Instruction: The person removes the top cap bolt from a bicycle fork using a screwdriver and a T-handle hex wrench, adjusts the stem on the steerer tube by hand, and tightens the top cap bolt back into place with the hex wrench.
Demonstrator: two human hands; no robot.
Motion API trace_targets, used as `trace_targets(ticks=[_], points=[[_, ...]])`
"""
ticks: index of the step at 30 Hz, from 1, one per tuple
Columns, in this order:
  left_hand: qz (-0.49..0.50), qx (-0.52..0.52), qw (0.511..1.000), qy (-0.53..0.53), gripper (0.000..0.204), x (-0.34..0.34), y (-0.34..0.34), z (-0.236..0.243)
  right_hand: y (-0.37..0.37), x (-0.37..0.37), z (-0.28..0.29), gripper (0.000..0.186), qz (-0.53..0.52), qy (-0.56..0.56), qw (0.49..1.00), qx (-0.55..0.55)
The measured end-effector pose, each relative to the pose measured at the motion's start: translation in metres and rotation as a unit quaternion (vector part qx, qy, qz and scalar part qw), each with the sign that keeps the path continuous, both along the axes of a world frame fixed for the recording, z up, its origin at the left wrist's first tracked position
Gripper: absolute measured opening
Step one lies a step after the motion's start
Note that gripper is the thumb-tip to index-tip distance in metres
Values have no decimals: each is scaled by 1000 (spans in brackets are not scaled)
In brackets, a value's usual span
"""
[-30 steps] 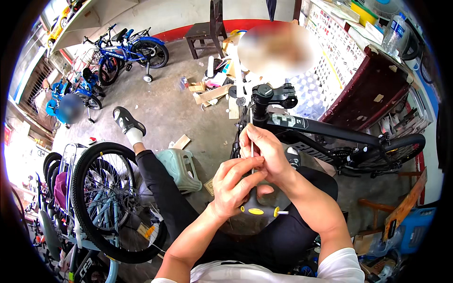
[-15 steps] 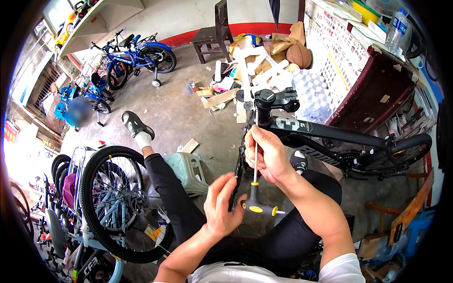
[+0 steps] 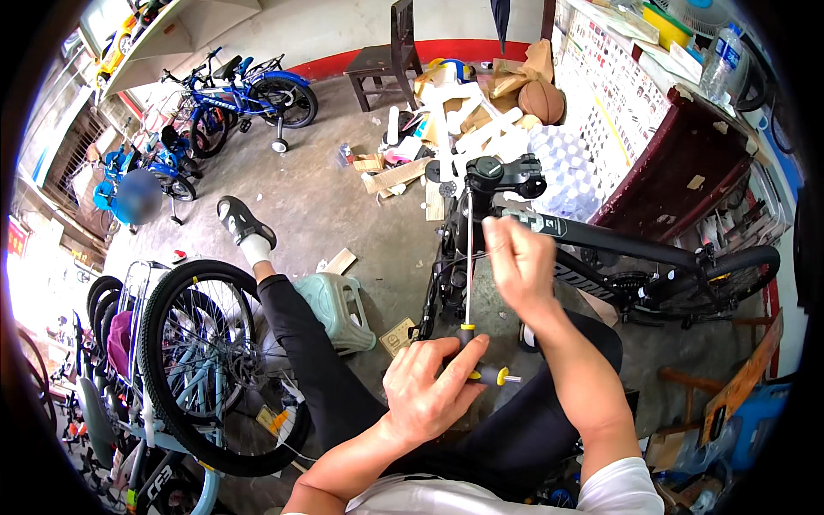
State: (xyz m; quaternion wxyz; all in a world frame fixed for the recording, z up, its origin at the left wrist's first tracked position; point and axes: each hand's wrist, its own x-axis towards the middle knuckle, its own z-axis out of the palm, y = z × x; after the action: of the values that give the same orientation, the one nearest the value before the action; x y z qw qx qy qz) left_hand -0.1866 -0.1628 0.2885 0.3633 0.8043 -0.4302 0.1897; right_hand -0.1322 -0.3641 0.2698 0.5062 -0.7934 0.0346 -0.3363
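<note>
My left hand [image 3: 431,384] is wrapped around the black and yellow handle of a T-handle hex wrench [image 3: 469,266]. The wrench's long steel shaft points up to the black stem [image 3: 505,175] at the front of a dark bicycle frame [image 3: 609,243]. Whether the tip sits in a bolt is too small to tell. My right hand [image 3: 522,264] hovers just right of the shaft, in front of the frame's top tube. Its fingers are curled together, apart from the wrench, and nothing shows in them.
A loose bicycle wheel [image 3: 225,369] stands at left beside other bikes. Near my left leg is a pale green plastic stool [image 3: 339,313]. Cardboard scraps and a basketball [image 3: 541,101] lie ahead. Further back are a blue children's bike [image 3: 249,99] and a wooden chair [image 3: 382,62]; a dark red counter [image 3: 678,167] stands right.
My right hand has let go of the wrench shaft and moved right. My left hand, free and open before, has closed on the wrench handle.
</note>
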Motion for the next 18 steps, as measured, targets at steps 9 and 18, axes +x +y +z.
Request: trace_targets(ticks=[9, 18], points=[[-12, -21, 1000, -4, 63, 3, -1, 1, -79, 20, -5, 39, 84, 38, 992, 87], [-6, -27, 999, -17, 52, 10, 12, -4, -62, 38, 11, 48, 155, 25, 955, 253]])
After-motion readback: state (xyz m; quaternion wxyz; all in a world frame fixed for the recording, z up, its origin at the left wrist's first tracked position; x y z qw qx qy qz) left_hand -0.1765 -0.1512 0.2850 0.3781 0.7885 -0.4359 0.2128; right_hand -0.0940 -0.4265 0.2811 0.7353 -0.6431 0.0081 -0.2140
